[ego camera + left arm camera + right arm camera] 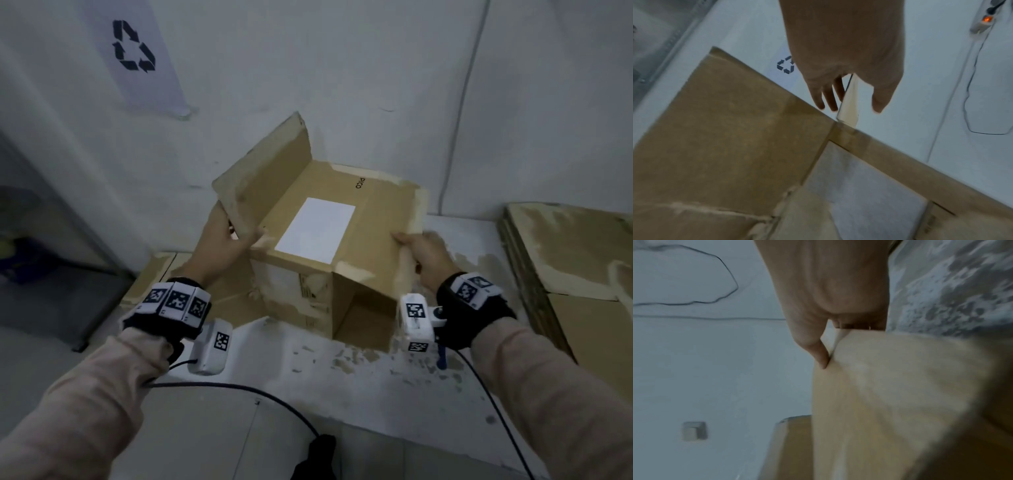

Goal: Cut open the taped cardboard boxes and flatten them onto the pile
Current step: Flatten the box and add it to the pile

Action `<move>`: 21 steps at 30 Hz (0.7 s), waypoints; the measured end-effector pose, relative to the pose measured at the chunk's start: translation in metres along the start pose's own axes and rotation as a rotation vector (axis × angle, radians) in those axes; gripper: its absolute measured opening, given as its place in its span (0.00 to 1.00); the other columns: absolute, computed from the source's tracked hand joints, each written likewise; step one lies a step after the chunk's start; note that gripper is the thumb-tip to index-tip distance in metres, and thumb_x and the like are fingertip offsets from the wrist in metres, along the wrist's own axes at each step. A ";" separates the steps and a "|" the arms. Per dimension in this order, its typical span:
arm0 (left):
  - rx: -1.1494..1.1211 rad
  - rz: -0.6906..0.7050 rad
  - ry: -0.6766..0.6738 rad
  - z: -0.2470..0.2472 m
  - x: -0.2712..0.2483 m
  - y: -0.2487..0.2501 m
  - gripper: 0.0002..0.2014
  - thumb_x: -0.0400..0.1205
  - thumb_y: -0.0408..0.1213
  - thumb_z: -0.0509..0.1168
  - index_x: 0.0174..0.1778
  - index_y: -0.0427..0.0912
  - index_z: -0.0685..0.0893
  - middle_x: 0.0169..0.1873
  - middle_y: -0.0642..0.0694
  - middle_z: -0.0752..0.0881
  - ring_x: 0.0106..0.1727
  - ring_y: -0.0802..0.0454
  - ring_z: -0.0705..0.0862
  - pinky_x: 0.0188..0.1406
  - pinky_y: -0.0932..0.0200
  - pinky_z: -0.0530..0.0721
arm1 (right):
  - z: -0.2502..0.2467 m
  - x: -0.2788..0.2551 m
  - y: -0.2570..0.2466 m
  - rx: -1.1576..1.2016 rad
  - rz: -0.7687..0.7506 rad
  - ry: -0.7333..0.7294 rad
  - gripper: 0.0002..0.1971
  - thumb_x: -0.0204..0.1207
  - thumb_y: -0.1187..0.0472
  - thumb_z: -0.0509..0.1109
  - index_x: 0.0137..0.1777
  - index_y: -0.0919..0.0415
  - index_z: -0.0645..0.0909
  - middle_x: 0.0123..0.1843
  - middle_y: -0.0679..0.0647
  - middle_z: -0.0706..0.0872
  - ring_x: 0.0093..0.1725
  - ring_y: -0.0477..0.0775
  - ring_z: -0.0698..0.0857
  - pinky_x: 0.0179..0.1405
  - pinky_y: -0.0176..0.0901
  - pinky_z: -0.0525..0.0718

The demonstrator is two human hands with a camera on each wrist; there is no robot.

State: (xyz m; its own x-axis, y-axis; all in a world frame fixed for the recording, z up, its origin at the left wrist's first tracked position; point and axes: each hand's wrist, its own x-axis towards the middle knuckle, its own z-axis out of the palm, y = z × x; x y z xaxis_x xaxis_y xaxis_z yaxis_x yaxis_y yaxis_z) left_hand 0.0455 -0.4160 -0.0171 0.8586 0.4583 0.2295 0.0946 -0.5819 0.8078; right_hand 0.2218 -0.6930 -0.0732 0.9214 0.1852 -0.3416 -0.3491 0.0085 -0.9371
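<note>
White wall backs box point(329, 240), hands point(226, 240) point(428, 253) gripping flap edges.

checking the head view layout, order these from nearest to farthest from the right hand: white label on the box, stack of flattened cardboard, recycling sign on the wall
1. The white label sits on top of the cardboard box, just left of the right hand.
2. The stack of flattened cardboard lies on the hand's right.
3. The recycling sign hangs on the wall, far up and left.

Dim, cool, flat light with soft shadows throughout; all 3 views are smeared and soft, edges bowed, the right wrist view blurriest at lower right.
</note>
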 end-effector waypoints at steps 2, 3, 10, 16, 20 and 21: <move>-0.101 0.001 0.028 0.013 -0.005 0.008 0.47 0.72 0.53 0.76 0.81 0.49 0.56 0.76 0.51 0.67 0.74 0.56 0.70 0.70 0.57 0.72 | -0.002 -0.009 -0.024 0.053 -0.109 -0.066 0.22 0.75 0.57 0.73 0.66 0.63 0.73 0.61 0.59 0.85 0.53 0.58 0.87 0.50 0.56 0.87; -0.143 -0.022 0.013 0.022 -0.008 0.014 0.53 0.68 0.57 0.77 0.82 0.51 0.51 0.79 0.51 0.62 0.76 0.56 0.66 0.72 0.57 0.69 | 0.000 -0.016 -0.036 0.061 -0.141 -0.134 0.21 0.78 0.50 0.69 0.67 0.59 0.73 0.60 0.57 0.86 0.54 0.57 0.87 0.51 0.55 0.86; -0.051 -0.021 0.076 0.068 -0.018 0.015 0.63 0.54 0.65 0.80 0.80 0.60 0.48 0.75 0.58 0.58 0.78 0.55 0.60 0.77 0.48 0.66 | 0.054 -0.074 -0.053 -0.307 -0.297 -0.465 0.31 0.82 0.34 0.38 0.81 0.42 0.63 0.82 0.48 0.64 0.77 0.50 0.67 0.74 0.62 0.65; -0.059 -0.008 0.202 0.070 -0.025 0.000 0.53 0.65 0.60 0.77 0.80 0.48 0.54 0.64 0.59 0.59 0.70 0.60 0.62 0.76 0.47 0.68 | 0.067 -0.054 -0.032 -0.333 -0.406 -0.366 0.20 0.81 0.48 0.65 0.72 0.40 0.71 0.73 0.53 0.64 0.75 0.53 0.67 0.72 0.43 0.67; 0.012 0.003 0.204 0.075 -0.027 0.005 0.57 0.62 0.70 0.72 0.81 0.52 0.51 0.71 0.52 0.62 0.75 0.52 0.62 0.76 0.47 0.66 | 0.065 -0.035 -0.019 -0.295 -0.231 -0.286 0.44 0.65 0.40 0.78 0.75 0.43 0.55 0.74 0.54 0.68 0.69 0.55 0.74 0.69 0.52 0.77; 0.012 -0.003 0.229 0.079 -0.027 0.009 0.58 0.60 0.73 0.70 0.81 0.52 0.52 0.72 0.51 0.63 0.75 0.51 0.62 0.76 0.45 0.65 | 0.065 -0.033 -0.017 -0.262 -0.174 -0.299 0.47 0.65 0.39 0.78 0.77 0.45 0.52 0.73 0.53 0.70 0.67 0.53 0.75 0.66 0.48 0.77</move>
State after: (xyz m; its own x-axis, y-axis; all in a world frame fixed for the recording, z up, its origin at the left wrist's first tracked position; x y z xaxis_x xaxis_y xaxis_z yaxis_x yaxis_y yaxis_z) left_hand 0.0627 -0.4863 -0.0591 0.7219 0.5997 0.3453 0.1045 -0.5878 0.8023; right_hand 0.1862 -0.6357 -0.0408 0.8593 0.4799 -0.1771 -0.1025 -0.1777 -0.9787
